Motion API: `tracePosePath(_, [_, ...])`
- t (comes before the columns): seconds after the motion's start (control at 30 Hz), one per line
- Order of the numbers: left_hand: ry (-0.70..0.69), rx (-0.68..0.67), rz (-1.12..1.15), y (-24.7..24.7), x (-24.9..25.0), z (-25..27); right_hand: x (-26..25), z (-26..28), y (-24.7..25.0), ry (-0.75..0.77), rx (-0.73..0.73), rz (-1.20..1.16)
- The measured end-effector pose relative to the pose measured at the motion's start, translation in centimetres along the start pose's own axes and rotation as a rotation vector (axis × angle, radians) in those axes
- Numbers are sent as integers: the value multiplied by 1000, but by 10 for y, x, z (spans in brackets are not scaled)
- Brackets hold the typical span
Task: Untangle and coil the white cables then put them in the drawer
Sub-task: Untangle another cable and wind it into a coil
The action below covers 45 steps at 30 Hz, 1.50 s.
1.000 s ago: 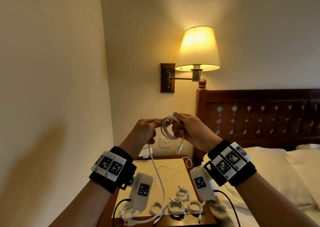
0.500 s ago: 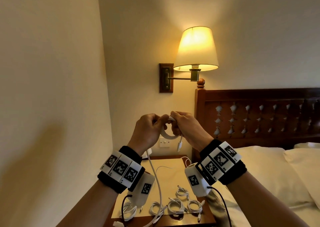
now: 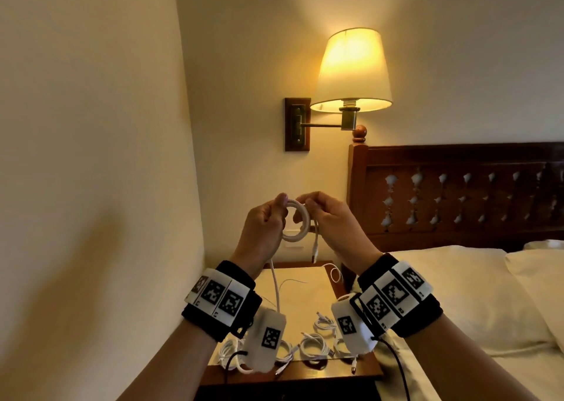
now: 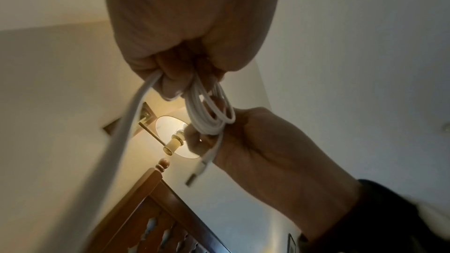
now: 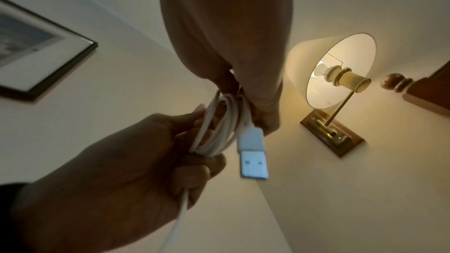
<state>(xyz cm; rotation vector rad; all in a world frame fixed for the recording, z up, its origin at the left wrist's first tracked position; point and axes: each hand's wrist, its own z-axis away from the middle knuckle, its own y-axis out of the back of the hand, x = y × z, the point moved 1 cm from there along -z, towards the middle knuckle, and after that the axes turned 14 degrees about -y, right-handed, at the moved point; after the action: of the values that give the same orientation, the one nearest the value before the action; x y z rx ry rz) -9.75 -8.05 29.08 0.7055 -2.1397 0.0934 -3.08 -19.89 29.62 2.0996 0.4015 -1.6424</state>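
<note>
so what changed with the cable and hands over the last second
The left hand moved in toward the right hand and now also pinches the white coil; before, it held only the trailing strand. The USB plug still dangles, and the coiled cables on the nightstand stayed put.

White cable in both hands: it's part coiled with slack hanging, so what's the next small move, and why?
Probably wind one more loop. The left hand and right hand both hold the coil, with the USB plug dangling free, but the loose tail drops from the left hand toward the nightstand. That slack likely has to join the coil before it goes beside the finished coils.
</note>
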Motion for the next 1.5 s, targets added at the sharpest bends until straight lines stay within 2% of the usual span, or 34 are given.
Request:
tracePosePath(0.1, [-13,50,-20,2,-8,5,10,8,9,-58,-9,111])
tracePosePath(0.27, [-17,52,2,-4,-19,11,8,14,23,-178,-8,240])
tracePosePath(0.37, [-81,55,-67,-6,-26,10,3,11,30,-298,-59,301])
tracePosePath(0.47, [-169,46,-205,-8,-32,12,-6,11,31,-398,-62,142])
tracePosePath(0.57, [-143,39,-208,-14,-38,11,-10,12,24,-406,3,-161])
tracePosePath(0.63, [-96,42,-196,-16,-38,9,-7,14,14,-368,43,-236])
tracePosePath(0.77, [-101,57,-256,-16,-33,7,2,19,-5,-204,183,-118])
tracePosePath(0.83, [-74,71,-220,-14,-31,5,8,20,-10,-99,227,-6])
tracePosePath(0.9, [-5,76,-114,-13,-27,3,15,18,-13,76,279,213])
tracePosePath(1.0, [124,39,23,-14,-16,3,28,13,-10,268,458,557])
tracePosePath(1.1, [204,-5,97,-16,-10,4,37,8,-6,372,566,605])
tracePosePath(1.17, [234,-24,116,-17,-9,6,42,2,-3,414,532,474])
tracePosePath(1.27, [247,-24,127,-17,-7,7,37,-3,1,288,267,281])
tracePosePath(1.33, [232,-26,110,-16,-5,6,35,-2,1,253,116,265])
tracePosePath(1.43, [198,-35,92,-17,-2,4,36,2,-1,358,71,356])
tracePosePath(1.5, [175,-30,97,-15,-2,3,37,3,0,353,74,371])
